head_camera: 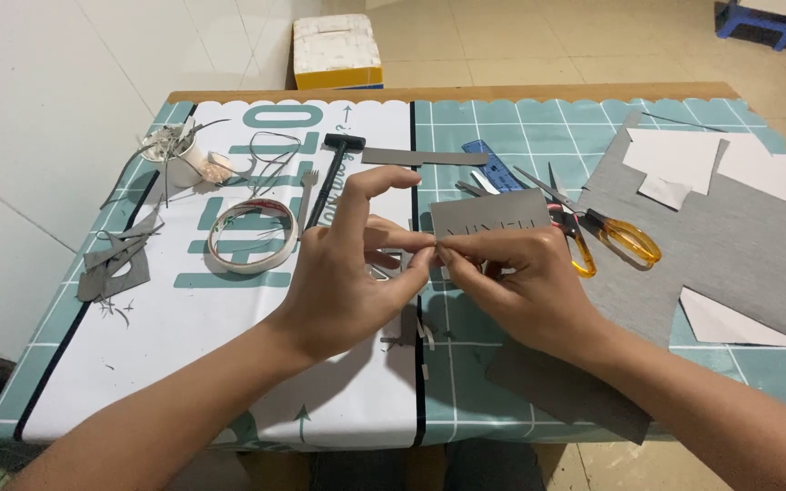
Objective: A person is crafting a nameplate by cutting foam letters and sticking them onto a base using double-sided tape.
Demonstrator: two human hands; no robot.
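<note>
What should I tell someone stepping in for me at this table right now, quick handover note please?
Left hand: thumb and forefinger pinch a tiny strip at the edge of the small grey card; other fingers spread.
Right hand: grips the same card from below, held above the table.
On the table: tape roll to the left, orange-handled scissors and blue ruler to the right, large grey sheet with pieces already cut out, white cup of scraps far left.
Done: cuts in the card. Left: the strip is not yet free.
</note>
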